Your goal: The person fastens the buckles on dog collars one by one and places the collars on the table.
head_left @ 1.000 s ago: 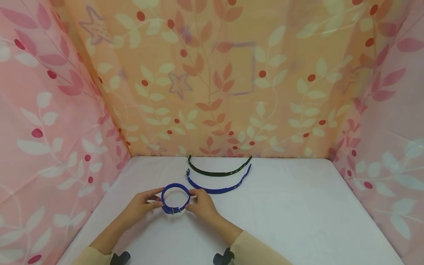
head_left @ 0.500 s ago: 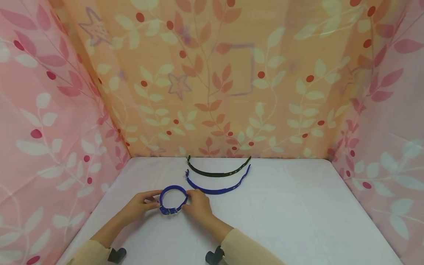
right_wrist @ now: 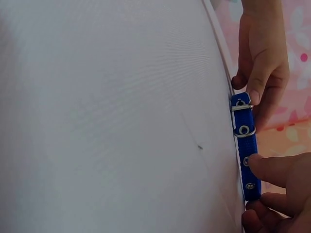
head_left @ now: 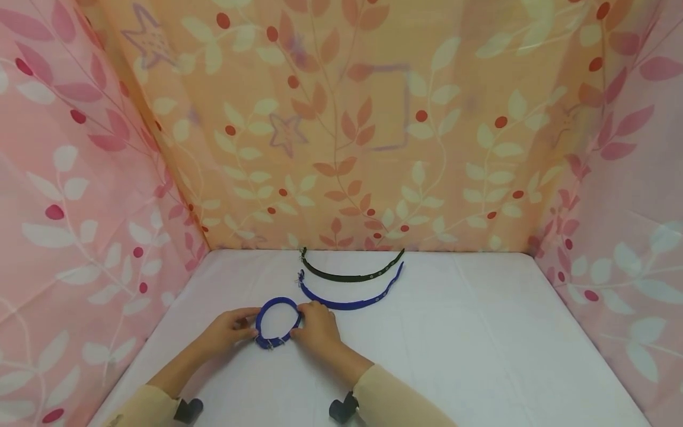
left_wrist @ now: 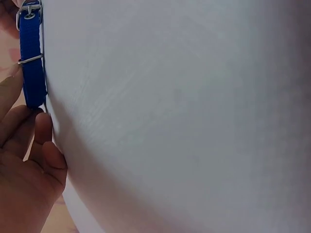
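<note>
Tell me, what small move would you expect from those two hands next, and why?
Probably letting go. The buckled blue collar already forms a closed ring low on the white table, with the left hand and right hand pinching its two sides. Behind it an open blue collar and a black collar lie unbuckled, so easing the grip seems the likely step.

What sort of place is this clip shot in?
Likely a staged recording booth: leaf-print fabric walls enclose a white-covered table, where both hands hold a buckled blue collar near two open straps.
</note>
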{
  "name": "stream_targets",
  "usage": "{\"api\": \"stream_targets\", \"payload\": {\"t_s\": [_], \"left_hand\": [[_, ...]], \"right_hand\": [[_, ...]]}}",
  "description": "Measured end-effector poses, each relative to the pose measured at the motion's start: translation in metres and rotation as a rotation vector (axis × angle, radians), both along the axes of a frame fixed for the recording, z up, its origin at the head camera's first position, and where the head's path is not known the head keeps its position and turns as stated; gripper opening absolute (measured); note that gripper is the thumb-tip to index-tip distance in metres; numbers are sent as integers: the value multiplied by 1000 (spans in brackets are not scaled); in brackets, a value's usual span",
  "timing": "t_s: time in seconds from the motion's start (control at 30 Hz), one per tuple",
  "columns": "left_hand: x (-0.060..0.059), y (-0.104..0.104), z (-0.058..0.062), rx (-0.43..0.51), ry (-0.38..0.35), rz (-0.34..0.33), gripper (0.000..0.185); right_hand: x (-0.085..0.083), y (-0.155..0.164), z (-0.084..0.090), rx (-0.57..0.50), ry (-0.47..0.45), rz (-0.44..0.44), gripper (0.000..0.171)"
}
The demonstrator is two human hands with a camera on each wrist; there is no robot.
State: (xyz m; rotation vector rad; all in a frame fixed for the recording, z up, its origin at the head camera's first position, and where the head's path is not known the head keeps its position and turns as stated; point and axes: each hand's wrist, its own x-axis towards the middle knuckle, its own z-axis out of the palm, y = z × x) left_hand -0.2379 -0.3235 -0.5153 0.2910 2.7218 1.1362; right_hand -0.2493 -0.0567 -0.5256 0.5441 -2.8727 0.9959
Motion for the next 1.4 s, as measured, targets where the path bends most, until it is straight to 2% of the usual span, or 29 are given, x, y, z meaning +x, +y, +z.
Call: {"api": "stream_targets", "payload": {"t_s": [0.3, 0.43, 0.67, 0.83, 0.97, 1.13, 1.4], "left_hand": [[0, 2, 1, -19, -14, 46, 51], [2, 2, 1, -29, -16, 66, 49], [4, 4, 7, -54, 9, 75, 43], [8, 10, 15, -87, 26, 105, 42], [12, 13, 25, -118, 68, 101, 43], [11, 19, 34, -143, 136, 99, 45], [1, 39, 46, -144, 141, 146, 46]], "right_hand": [[0, 2, 0, 39, 7, 20, 54], [6, 4, -1, 51, 19, 44, 54], [18, 11, 1, 28, -11, 82, 55], [20, 40, 12, -62, -59, 138, 52], [12, 71, 22, -133, -62, 151, 48], [4, 104, 35, -192, -47, 109, 45], [-5, 145, 49, -220, 38, 13, 41]]}}
